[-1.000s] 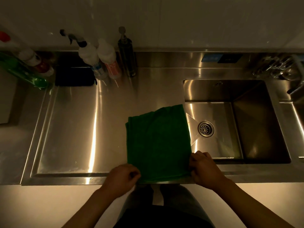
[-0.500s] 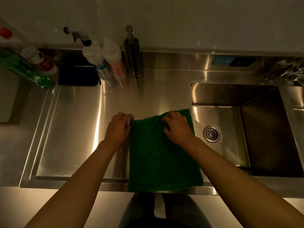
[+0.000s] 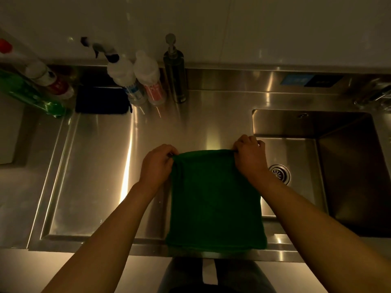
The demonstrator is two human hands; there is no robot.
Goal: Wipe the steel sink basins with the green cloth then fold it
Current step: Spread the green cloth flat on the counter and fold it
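No lettering is legible in the dim light. Beyond and left of where the left hand (image 3: 157,166) and right hand (image 3: 250,158) pinch the green cloth (image 3: 214,199), a blue label (image 3: 135,93) and a red label (image 3: 155,92) on two white bottles are blurred. Beyond and right of the grip, a blue sticker (image 3: 295,79) and a dark sticker (image 3: 323,81) on the steel back panel are too small to read.

The left hand (image 3: 157,163) and right hand (image 3: 250,159) wear nothing. Both forearms (image 3: 118,218) are uncovered as far as the bottom edge of the view. Below the desk's (image 3: 95,187) near edge, the legs wear dark grey-blue trousers (image 3: 184,273), with a pale strip between them.
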